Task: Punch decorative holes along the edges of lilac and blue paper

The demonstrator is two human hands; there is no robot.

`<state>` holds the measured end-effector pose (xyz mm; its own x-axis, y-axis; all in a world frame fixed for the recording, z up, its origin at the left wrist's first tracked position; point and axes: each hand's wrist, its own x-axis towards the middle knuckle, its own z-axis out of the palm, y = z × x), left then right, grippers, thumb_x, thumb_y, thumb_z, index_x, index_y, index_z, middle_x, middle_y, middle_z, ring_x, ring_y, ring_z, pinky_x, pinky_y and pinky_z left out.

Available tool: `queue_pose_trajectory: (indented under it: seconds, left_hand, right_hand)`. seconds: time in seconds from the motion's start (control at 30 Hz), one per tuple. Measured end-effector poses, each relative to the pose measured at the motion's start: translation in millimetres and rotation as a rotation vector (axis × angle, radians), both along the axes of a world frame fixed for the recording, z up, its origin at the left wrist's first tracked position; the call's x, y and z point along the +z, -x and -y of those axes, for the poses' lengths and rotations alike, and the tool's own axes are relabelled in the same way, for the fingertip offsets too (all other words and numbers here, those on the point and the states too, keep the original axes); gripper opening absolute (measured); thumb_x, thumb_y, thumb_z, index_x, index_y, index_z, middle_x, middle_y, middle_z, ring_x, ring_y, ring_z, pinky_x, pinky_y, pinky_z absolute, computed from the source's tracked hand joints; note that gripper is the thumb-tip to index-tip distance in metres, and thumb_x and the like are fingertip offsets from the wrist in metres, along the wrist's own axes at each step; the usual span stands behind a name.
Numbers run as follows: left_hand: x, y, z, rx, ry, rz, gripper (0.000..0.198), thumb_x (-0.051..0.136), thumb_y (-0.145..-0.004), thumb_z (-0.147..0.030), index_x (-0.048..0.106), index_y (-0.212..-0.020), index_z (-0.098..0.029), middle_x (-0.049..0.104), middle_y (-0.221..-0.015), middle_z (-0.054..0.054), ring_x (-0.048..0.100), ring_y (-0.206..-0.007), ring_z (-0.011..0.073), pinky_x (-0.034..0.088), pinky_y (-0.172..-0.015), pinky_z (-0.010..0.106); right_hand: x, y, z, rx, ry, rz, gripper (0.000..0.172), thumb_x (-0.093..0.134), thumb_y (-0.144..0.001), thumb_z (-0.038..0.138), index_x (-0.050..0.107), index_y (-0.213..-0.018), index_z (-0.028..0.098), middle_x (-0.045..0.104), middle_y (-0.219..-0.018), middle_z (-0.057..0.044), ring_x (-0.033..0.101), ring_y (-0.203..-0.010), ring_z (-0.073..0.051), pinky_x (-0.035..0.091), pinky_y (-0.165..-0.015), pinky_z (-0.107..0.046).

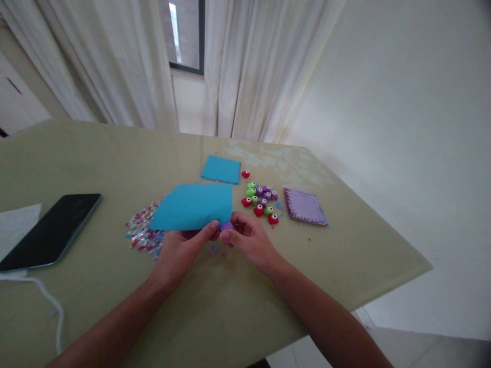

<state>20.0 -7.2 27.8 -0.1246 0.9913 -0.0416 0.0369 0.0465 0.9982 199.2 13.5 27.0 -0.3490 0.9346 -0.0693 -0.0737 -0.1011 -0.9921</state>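
Pictured over a table spread with a pale green cloth [115, 158], gripping a blue sheet [192, 204] in the left hand [178, 250], thumb on top and fingers beneath, and pinching a small purple object [227, 226] narrowly between thumb and fingers of the right hand [251, 237], right at the sheet's near right corner. Partly hidden under the sheet's left side, on the cloth, a spread of multicolored paper bits [143, 235], with a few loose scraps [213, 250] just below the hands. Beyond the sheet, a stack of blue cards [221, 169]; to the right, a cluster of red, green and purple eyed pieces [258, 210], then a pile of cards [306, 204] topped by a lilac one with notched edges. Across the cloth's far right, pale leafy patterning. At far left, a dark-screened tablet [57, 230] lying partly over white paper [15, 225], near a white cable [51, 296] curving toward the lower edge. Behind the table, long cream curtains [115, 61] on either side of a dark-framed window [184, 33]; to the right, a plain white wall [414, 128] above pale floor tiles [422, 347].
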Motion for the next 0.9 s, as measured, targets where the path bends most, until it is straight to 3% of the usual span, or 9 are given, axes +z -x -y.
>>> queue_pose_trajectory:
  seconds: [0.13, 0.4, 0.7, 0.9]
  left_hand:
    - [-0.5, 0, 1, -0.015, 0.032, -0.005, 0.041, 0.084, -0.077, -0.057, 0.087, -0.09, -0.019, 0.086, -0.1, 0.012, 0.081, -0.091, 0.0339, 0.065, -0.083, 0.044]
    - [-8.1, 0, -2, -0.003, 0.012, -0.015, 0.042, 0.084, -0.077, -0.058, 0.087, -0.095, -0.02, 0.086, -0.104, 0.01, 0.081, -0.095, 0.0335, 0.063, -0.09, 0.045]
    - [-3.4, -1, 0, -0.011, 0.016, 0.006, 0.04, 0.085, -0.074, -0.058, 0.087, -0.09, -0.02, 0.086, -0.098, 0.01, 0.08, -0.091, 0.0322, 0.063, -0.086, 0.043]
    - [-9.0, 3, -6, 0.112, 0.079, 0.227, 0.042, 0.094, -0.067, -0.056, 0.08, -0.078, -0.018, 0.082, -0.078, 0.006, 0.075, -0.072, 0.0231, 0.062, -0.072, 0.035]
  right_hand:
    - [-1.0, 1, 0, -0.014, 0.007, -0.006, 0.057, 0.096, -0.067, 0.061, 0.056, -0.075, 0.022, 0.054, -0.07, 0.004, 0.049, -0.066, -0.014, 0.038, -0.06, -0.028]
    - [-1.6, 2, 1, -0.031, 0.021, 0.017, 0.061, 0.096, -0.064, 0.066, 0.055, -0.075, 0.023, 0.052, -0.07, 0.005, 0.047, -0.065, -0.014, 0.036, -0.059, -0.029]
    - [-8.5, 3, 0, -0.058, -0.003, 0.018, 0.057, 0.099, -0.065, 0.058, 0.055, -0.072, 0.022, 0.05, -0.07, 0.005, 0.043, -0.066, -0.013, 0.034, -0.059, -0.028]
    - [2.8, -13, -5, 0.095, -0.014, 0.083, 0.054, 0.097, -0.07, 0.053, 0.066, -0.099, 0.021, 0.066, -0.089, 0.0, 0.06, -0.077, -0.016, 0.048, -0.071, -0.03]
